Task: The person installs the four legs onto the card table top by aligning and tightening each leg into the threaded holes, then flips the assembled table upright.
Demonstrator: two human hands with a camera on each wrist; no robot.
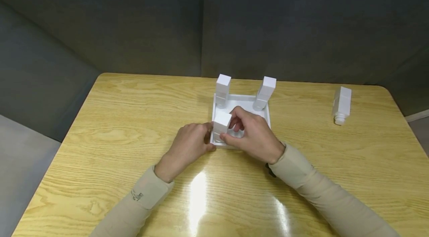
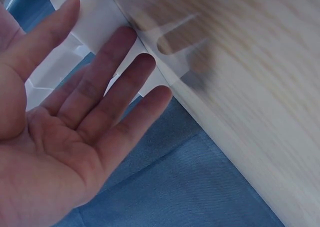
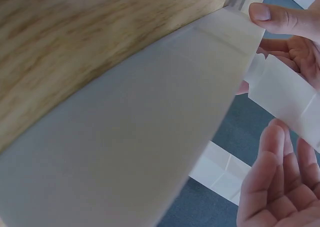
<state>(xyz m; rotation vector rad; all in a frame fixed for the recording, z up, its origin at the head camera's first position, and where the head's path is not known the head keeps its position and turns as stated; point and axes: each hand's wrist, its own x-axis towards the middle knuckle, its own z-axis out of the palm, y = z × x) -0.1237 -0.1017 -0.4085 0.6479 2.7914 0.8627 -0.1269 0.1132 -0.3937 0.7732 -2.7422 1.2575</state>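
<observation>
A white square tray-like piece (image 1: 246, 103) with a low raised rim lies on the wooden table. At its front left corner stands a white square-sided leg (image 1: 222, 122), upright. My right hand (image 1: 256, 134) pinches this leg low down, thumb on the near face and fingers behind. In the right wrist view the leg's narrow neck (image 3: 255, 69) points at the piece's wall. My left hand (image 1: 191, 142) touches the same corner from outside; its fingers (image 2: 117, 87) are nearly straight along the wall, thumb apart. Two similar legs stand at the back left (image 1: 222, 89) and back right (image 1: 266, 91) corners.
Another white leg (image 1: 342, 103) lies on the table at the right, its ridged round end toward me. The wooden tabletop (image 1: 127, 136) stretches to both sides, with a dark grey partition (image 1: 151, 24) behind its far edge.
</observation>
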